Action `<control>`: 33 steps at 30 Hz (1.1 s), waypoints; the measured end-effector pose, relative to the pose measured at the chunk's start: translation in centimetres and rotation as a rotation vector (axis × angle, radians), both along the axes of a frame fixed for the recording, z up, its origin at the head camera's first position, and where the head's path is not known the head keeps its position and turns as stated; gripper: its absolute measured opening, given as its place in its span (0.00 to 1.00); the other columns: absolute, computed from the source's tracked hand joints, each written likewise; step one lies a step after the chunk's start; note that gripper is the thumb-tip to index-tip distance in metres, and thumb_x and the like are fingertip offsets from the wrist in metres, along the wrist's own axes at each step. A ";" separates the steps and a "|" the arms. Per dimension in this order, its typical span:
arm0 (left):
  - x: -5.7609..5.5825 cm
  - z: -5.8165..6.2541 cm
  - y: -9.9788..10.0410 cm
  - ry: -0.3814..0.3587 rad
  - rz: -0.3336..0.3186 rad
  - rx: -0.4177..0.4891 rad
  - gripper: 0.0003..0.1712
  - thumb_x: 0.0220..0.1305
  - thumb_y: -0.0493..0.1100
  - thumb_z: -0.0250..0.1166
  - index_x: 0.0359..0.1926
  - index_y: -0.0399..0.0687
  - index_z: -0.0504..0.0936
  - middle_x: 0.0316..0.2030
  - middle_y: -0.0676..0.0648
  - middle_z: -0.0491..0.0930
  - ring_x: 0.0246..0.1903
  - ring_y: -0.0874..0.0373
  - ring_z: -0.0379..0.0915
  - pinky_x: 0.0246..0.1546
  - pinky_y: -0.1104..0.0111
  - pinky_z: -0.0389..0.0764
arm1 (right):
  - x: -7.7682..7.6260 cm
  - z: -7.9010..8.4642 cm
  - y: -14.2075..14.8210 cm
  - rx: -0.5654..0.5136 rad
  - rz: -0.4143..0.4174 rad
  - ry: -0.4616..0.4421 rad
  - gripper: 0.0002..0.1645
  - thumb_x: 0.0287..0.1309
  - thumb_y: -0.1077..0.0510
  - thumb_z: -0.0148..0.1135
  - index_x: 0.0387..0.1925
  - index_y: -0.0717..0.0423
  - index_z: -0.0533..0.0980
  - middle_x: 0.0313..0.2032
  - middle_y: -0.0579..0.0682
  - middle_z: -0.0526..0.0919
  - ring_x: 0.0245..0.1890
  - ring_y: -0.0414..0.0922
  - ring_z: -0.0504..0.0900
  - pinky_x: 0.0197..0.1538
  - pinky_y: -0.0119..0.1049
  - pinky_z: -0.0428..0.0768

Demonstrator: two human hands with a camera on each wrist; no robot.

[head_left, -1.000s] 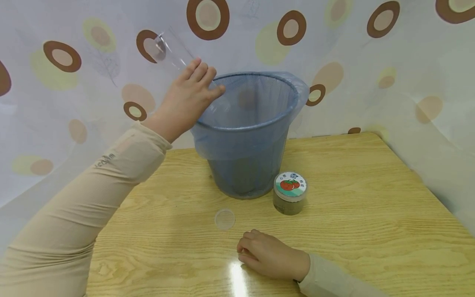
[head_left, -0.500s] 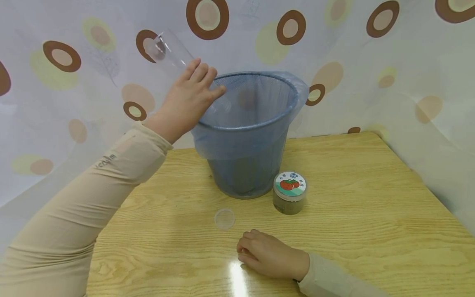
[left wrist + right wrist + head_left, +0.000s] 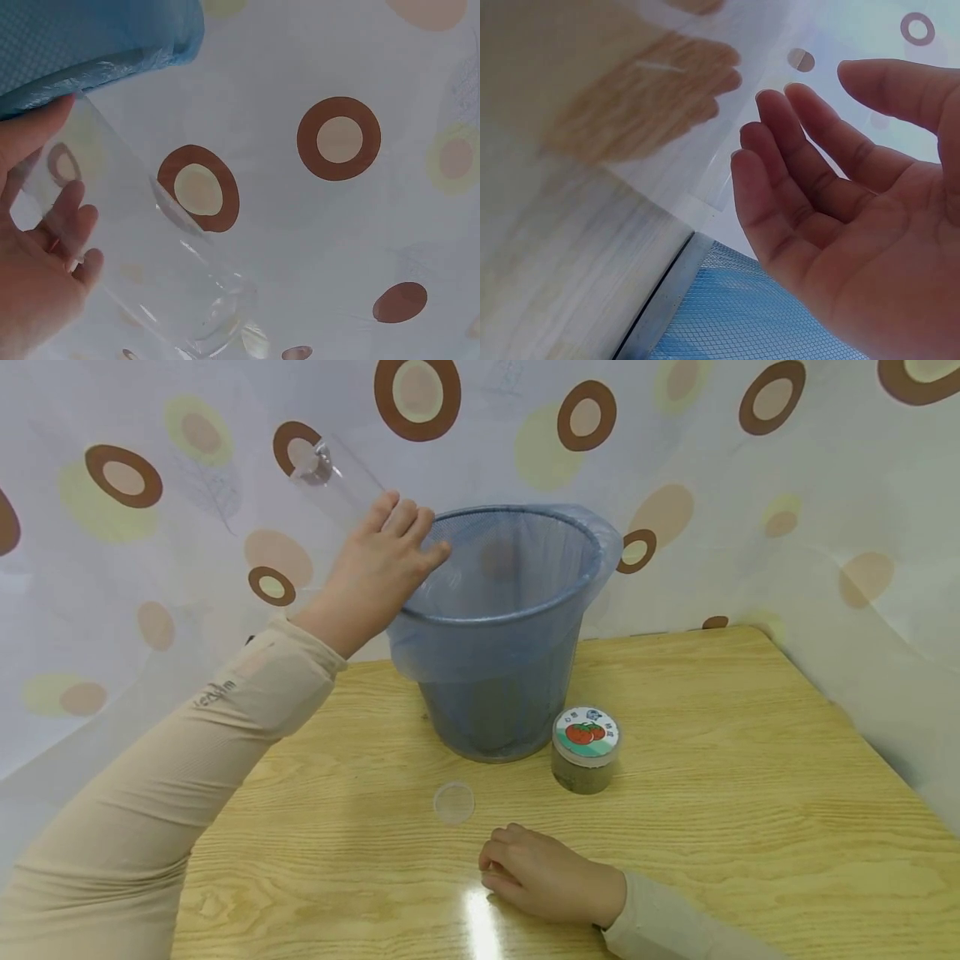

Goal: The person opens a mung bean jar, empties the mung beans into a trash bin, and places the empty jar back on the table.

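My left hand (image 3: 378,564) grips a clear plastic cup (image 3: 345,481) beside the left rim of a mesh wastebasket (image 3: 495,652) lined with a blue bag. The cup is tilted, its closed base up to the left and its other end by the basket. In the left wrist view, thumb and fingers curl around the see-through cup (image 3: 161,247) close to the blue bag (image 3: 112,41). My right hand (image 3: 547,877) rests on the table with loosely curled fingers; the right wrist view shows its palm (image 3: 885,232) holding nothing.
On the wooden table (image 3: 750,760), a round jar (image 3: 587,750) with a tomato picture on its lid stands at the basket's front right. A flat clear disc (image 3: 454,802) lies before the basket. A patterned white sheet (image 3: 697,460) hangs behind.
My left hand has dropped slightly and shifted a little left, and the cup's raised base has come down a bit. The right hand stays still.
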State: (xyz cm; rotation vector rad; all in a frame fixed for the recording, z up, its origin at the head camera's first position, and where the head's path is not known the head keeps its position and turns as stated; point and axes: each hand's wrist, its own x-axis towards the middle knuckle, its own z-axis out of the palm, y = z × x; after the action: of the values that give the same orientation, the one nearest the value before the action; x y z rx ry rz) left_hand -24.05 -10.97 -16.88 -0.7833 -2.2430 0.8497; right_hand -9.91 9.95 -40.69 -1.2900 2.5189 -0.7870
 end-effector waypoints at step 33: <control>0.0 1.0 -0.7 0.044 -0.090 0.075 0.28 0.56 0.25 0.61 0.57 0.49 0.74 0.53 0.35 0.65 0.58 0.41 0.58 0.71 0.57 0.44 | 0.0 -0.1 0.0 0.001 -0.001 0.019 0.07 0.67 0.57 0.55 0.39 0.53 0.79 0.35 0.38 0.75 0.33 0.31 0.67 0.41 0.28 0.74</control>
State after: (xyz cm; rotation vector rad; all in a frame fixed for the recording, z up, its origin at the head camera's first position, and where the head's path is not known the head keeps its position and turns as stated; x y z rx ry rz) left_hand -24.05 -11.69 -15.84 -0.8159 -2.1706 0.7288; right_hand -9.91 9.96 -40.77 -1.3015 2.5344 -0.7778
